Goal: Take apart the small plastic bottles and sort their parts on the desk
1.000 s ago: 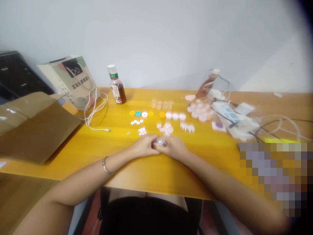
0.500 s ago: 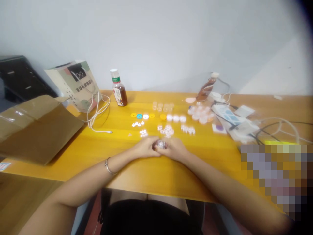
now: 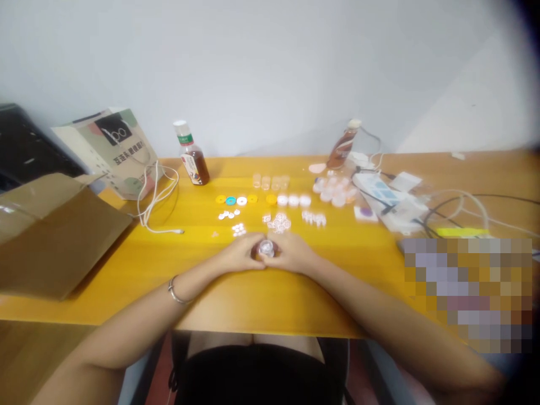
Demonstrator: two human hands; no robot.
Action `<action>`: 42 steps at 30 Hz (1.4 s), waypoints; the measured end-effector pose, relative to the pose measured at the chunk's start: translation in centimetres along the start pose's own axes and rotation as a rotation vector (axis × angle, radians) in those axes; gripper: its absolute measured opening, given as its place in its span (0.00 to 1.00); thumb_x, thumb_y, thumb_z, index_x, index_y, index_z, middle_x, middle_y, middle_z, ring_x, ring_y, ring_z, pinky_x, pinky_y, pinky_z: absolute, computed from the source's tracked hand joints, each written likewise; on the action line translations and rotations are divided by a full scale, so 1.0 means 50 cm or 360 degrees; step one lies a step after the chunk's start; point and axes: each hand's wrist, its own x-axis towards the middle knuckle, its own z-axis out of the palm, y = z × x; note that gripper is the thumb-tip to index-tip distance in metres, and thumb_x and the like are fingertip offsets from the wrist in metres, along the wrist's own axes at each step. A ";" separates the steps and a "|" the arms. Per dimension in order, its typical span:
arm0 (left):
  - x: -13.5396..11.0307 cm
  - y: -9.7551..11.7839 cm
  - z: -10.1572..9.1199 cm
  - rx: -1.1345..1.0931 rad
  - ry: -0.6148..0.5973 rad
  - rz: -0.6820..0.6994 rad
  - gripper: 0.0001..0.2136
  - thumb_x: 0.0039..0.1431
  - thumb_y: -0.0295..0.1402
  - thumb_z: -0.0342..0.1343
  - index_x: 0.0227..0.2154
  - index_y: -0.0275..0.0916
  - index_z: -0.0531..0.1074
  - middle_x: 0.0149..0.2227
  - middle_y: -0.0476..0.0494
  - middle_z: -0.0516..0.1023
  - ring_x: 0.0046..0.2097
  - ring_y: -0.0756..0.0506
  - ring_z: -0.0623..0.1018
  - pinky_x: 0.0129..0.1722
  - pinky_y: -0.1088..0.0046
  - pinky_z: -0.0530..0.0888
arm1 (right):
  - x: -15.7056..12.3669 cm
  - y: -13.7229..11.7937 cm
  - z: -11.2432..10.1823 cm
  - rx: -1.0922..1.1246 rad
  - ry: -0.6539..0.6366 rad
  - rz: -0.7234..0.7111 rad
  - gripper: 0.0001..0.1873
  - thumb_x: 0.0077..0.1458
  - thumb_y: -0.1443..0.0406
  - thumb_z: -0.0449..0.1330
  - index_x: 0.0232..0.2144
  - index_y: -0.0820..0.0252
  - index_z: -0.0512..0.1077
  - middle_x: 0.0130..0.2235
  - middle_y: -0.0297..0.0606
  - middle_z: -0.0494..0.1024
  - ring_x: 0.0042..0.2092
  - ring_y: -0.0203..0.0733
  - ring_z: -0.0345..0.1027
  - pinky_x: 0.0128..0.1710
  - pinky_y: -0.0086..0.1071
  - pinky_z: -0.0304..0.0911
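Note:
My left hand (image 3: 238,256) and my right hand (image 3: 291,253) meet at the middle of the yellow table (image 3: 295,292), fingers curled together round a small clear round part (image 3: 266,247). Both hands rest on the tabletop. Just beyond them lie several small white and clear pieces (image 3: 279,223). Farther back runs a row of yellow, blue and white rings (image 3: 240,199). A silver bracelet (image 3: 175,292) sits on my left wrist.
A tea bottle (image 3: 192,157) and a paper bag (image 3: 113,152) stand at the back left, with a white cable (image 3: 156,197) beside them. A cardboard box (image 3: 50,236) overhangs the left edge. Another bottle (image 3: 342,147), small cups (image 3: 335,190), packets and cables crowd the right.
My hands stay together on the small clear part. The view has shifted slightly, so everything sits a little left and lower than before.

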 end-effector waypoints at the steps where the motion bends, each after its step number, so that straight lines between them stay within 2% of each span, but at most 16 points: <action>1: -0.001 0.000 0.000 0.0003 -0.0008 0.0004 0.09 0.41 0.30 0.56 0.28 0.37 0.63 0.27 0.51 0.66 0.29 0.50 0.65 0.28 0.78 0.60 | 0.000 0.000 0.000 0.0015 0.0003 0.0009 0.12 0.47 0.55 0.56 0.26 0.59 0.66 0.24 0.32 0.71 0.26 0.34 0.61 0.24 0.26 0.46; 7: -0.003 -0.004 0.002 0.0060 -0.0012 0.0013 0.10 0.44 0.33 0.56 0.29 0.37 0.63 0.27 0.52 0.64 0.28 0.51 0.63 0.27 0.77 0.59 | 0.000 0.002 -0.002 -0.0011 0.0055 0.0073 0.22 0.42 0.46 0.58 0.24 0.59 0.63 0.22 0.31 0.69 0.24 0.33 0.59 0.24 0.26 0.43; 19: -0.004 -0.002 0.002 0.0064 0.0021 0.0009 0.10 0.48 0.35 0.56 0.27 0.37 0.61 0.27 0.51 0.63 0.29 0.51 0.63 0.27 0.77 0.59 | -0.004 -0.003 -0.014 0.0120 0.0062 0.0050 0.19 0.45 0.49 0.57 0.24 0.59 0.62 0.23 0.31 0.68 0.25 0.33 0.58 0.25 0.26 0.45; 22: -0.005 -0.005 0.002 0.0042 0.0011 0.0017 0.10 0.48 0.35 0.56 0.29 0.37 0.62 0.27 0.51 0.63 0.29 0.51 0.63 0.27 0.78 0.60 | -0.004 0.003 -0.016 0.0213 -0.0004 0.0070 0.21 0.43 0.48 0.59 0.27 0.58 0.61 0.23 0.29 0.67 0.25 0.33 0.58 0.24 0.26 0.45; 27: -0.009 -0.004 -0.001 0.0056 0.0019 0.0040 0.10 0.48 0.35 0.56 0.29 0.37 0.62 0.28 0.51 0.63 0.29 0.51 0.63 0.28 0.77 0.60 | -0.004 0.010 -0.017 0.0424 -0.0107 0.0100 0.19 0.43 0.53 0.61 0.32 0.58 0.60 0.23 0.27 0.65 0.24 0.33 0.58 0.24 0.26 0.48; 31: -0.011 -0.003 -0.002 0.0111 0.0045 0.0093 0.09 0.51 0.36 0.54 0.29 0.37 0.62 0.28 0.50 0.63 0.30 0.51 0.64 0.29 0.76 0.61 | -0.009 0.008 -0.021 0.0564 -0.0053 -0.0108 0.14 0.47 0.63 0.58 0.36 0.58 0.59 0.30 0.32 0.69 0.30 0.36 0.62 0.30 0.28 0.56; 34: -0.011 -0.006 -0.001 0.0111 0.0051 0.0102 0.10 0.51 0.38 0.54 0.30 0.36 0.63 0.29 0.49 0.64 0.30 0.50 0.64 0.29 0.76 0.62 | -0.010 0.006 -0.021 0.0530 0.0065 -0.0310 0.20 0.44 0.67 0.59 0.40 0.59 0.59 0.39 0.39 0.68 0.38 0.41 0.63 0.38 0.34 0.58; 36: -0.010 -0.008 -0.001 0.0082 0.0047 0.0113 0.12 0.50 0.39 0.55 0.32 0.36 0.64 0.30 0.48 0.65 0.31 0.49 0.65 0.30 0.76 0.62 | -0.008 0.004 -0.018 0.0478 0.0136 -0.0319 0.23 0.42 0.64 0.61 0.42 0.60 0.59 0.40 0.41 0.67 0.40 0.43 0.62 0.40 0.36 0.59; 39: -0.009 -0.007 -0.001 0.0054 0.0045 0.0123 0.11 0.49 0.36 0.56 0.34 0.36 0.65 0.32 0.47 0.67 0.32 0.49 0.66 0.31 0.75 0.63 | -0.007 0.001 -0.013 0.0402 0.0171 -0.0255 0.18 0.46 0.63 0.59 0.40 0.60 0.60 0.35 0.40 0.69 0.37 0.43 0.63 0.39 0.37 0.59; 42: -0.009 -0.004 -0.002 0.0067 0.0047 0.0122 0.08 0.49 0.33 0.55 0.32 0.36 0.65 0.30 0.47 0.67 0.31 0.49 0.66 0.30 0.75 0.63 | -0.007 -0.002 -0.013 0.0320 0.0212 -0.0341 0.18 0.46 0.65 0.58 0.41 0.61 0.61 0.39 0.43 0.69 0.40 0.45 0.63 0.41 0.38 0.59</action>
